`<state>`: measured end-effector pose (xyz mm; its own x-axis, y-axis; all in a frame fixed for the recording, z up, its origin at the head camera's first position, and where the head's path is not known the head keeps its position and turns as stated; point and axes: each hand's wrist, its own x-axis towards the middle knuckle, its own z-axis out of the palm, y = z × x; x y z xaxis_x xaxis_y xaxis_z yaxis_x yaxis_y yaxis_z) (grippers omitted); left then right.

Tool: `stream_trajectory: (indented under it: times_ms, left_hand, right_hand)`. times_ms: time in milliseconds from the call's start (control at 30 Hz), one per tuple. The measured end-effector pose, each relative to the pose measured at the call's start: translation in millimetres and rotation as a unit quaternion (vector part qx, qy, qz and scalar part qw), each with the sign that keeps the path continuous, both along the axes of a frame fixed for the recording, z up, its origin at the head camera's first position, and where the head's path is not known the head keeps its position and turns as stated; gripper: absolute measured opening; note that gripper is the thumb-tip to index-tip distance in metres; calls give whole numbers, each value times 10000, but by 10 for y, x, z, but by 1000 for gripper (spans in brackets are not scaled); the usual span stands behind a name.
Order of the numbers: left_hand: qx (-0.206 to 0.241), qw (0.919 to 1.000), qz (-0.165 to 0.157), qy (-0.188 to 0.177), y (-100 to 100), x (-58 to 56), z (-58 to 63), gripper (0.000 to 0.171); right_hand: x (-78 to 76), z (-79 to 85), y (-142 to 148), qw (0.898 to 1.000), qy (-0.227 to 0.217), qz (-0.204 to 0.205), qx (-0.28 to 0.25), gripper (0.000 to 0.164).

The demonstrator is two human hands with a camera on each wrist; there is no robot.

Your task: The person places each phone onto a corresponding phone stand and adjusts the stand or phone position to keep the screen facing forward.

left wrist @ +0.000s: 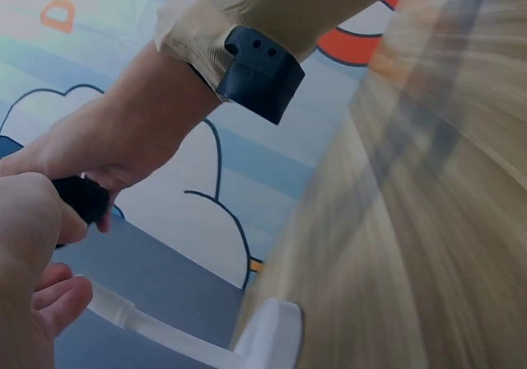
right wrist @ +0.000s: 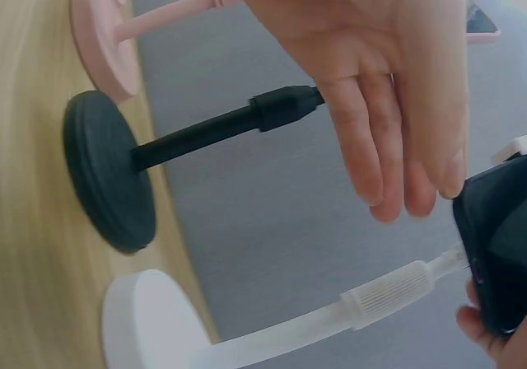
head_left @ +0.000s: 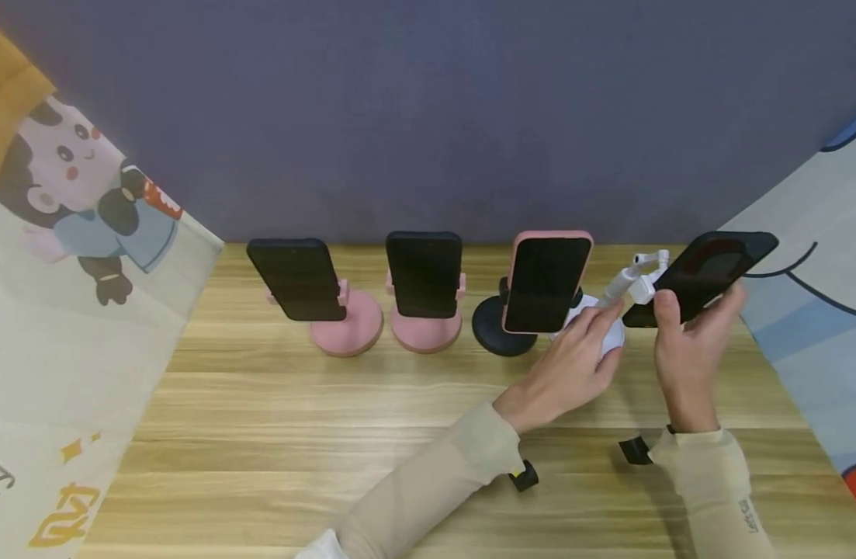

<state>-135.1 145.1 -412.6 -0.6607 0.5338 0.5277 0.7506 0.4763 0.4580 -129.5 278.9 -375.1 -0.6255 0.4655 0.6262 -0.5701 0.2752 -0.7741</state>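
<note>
My right hand (head_left: 696,349) grips a tilted black phone (head_left: 714,268), thumb on its screen side and fingers behind. Beside the phone's left edge is the white clamp head (head_left: 642,289) of a white phone stand (head_left: 612,334); whether the phone sits in the clamp I cannot tell. My left hand (head_left: 567,369) is by the stand's upper post, partly covering its base in the head view. In the right wrist view, the left hand's fingers (right wrist: 362,155) are nearly straight, with one tip close to the phone's corner. The white stand's ribbed collar (right wrist: 387,293) shows below them.
Left of the white stand, a pink-framed phone (head_left: 546,283) sits on a black stand (head_left: 500,330). Two more dark phones, left (head_left: 298,279) and middle (head_left: 424,276), rest on pink stands (head_left: 351,330). A grey-blue panel (head_left: 428,116) rises behind the wooden table (head_left: 295,419).
</note>
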Motion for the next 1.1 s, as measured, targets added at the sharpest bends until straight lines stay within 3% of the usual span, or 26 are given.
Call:
stream_trajectory:
  times_ms: [167, 300, 500, 700, 833, 967, 1100]
  left_hand:
    - [-214, 9997, -116, 13, -58, 28, -119, 55]
    - [-398, 9990, -181, 136, -133, 56, -195, 50]
    - [-779, 9960, -347, 255, -319, 95, -334, 44]
    - [-968, 9951, -176, 131, -540, 109, -463, 42]
    - [-1038, 9945, -78, -139, -730, 155, -499, 42]
    - [-997, 9929, -99, -644, -941, 232, -504, 44]
    - [-1025, 9898, -67, -989, -1125, 278, -492, 46]
  right_hand:
    - [15, -84, -40, 9981, 231, 394, -415, 67]
    - [9, -244, -19, 9936, 233, 730, -835, 68]
    - [1, -526, 52, 9923, -221, 730, -977, 57]
    - [26, -633, 54, 9919, -668, 699, -829, 45]
    - [48, -675, 18, 9919, -717, 760, -716, 40]
    - [71, -743, -1, 9919, -775, 797, -608, 39]
    - [85, -809, -17, 9906, -1086, 746, -380, 41]
